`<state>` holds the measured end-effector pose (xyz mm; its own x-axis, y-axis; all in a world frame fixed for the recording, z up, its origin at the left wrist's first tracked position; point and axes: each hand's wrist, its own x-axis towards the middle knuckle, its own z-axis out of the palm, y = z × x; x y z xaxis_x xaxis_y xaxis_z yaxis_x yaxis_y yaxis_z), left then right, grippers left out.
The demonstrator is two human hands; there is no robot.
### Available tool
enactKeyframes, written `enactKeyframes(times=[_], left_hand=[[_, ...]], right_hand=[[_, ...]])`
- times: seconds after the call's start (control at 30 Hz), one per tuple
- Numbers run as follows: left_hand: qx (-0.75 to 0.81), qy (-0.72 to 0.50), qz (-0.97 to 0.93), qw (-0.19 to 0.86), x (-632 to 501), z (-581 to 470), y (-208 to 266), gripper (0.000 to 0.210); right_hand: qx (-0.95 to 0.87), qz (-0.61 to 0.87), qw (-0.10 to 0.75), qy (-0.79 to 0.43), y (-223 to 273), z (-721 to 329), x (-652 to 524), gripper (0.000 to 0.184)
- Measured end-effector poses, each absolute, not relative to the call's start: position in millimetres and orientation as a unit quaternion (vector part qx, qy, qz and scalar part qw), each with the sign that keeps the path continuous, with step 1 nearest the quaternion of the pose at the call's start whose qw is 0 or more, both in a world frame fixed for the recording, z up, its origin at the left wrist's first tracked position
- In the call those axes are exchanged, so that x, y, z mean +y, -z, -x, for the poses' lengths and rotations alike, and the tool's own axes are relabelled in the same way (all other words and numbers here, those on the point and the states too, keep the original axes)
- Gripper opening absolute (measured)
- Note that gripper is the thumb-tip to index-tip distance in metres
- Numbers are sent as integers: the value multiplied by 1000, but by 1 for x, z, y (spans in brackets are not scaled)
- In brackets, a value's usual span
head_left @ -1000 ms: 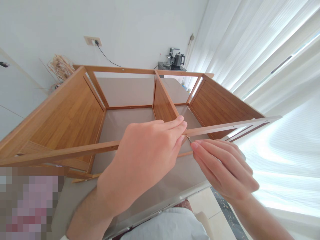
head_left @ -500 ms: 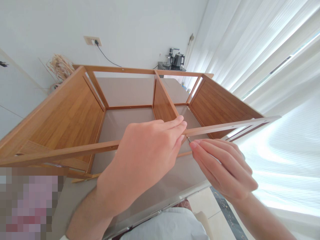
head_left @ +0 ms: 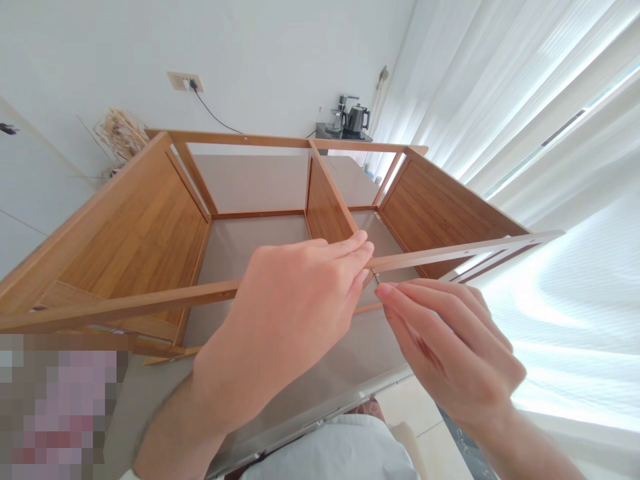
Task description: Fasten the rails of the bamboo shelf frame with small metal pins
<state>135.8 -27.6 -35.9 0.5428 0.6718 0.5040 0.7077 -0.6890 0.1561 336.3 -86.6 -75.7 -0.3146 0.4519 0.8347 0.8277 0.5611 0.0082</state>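
A brown wooden shelf frame [head_left: 430, 256] lies in front of me, with a middle divider panel [head_left: 327, 193] splitting it in two. My left hand [head_left: 295, 313] is closed over the near rail where the divider meets it, fingers pressed together on the joint; the thumb side is partly hidden. Just right of that joint, my right hand [head_left: 450, 340] pinches a small metal screw [head_left: 377, 277] between thumb and forefinger. The screw points up and left into the rail's near face. Its outer end is covered by my fingertips.
The frame rests on a grey table [head_left: 240, 247]. Behind it, a black kettle [head_left: 357, 120] and a coffee maker stand on a dark stand. Dried stalks [head_left: 123, 133] are at the far left, and white curtains [head_left: 560, 320] hang along the right.
My right hand has turned and shifted slightly down and right, its fingertips still at the screw. My left hand and the frame stay in place.
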Motion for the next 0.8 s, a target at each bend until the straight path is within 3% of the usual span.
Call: enactKeyframes(times=[0.3,0.43,0.63,0.8], left_hand=[[-395,275,876,31,-28,-136,37,35],[-394,274,877,29,-28,-136,36,34],[-392,272,878,32,-26,-136,36,35],[-394,271,878,29,-27,-136,36,34]], right_hand=[[-682,523,510,42,87,-314,-81,15],[-663,518,535,73,93,-313,-83,16],[-677,490,527,155,94,-325,-90,35],[-702,487,506,116,92,-333,-86,26]])
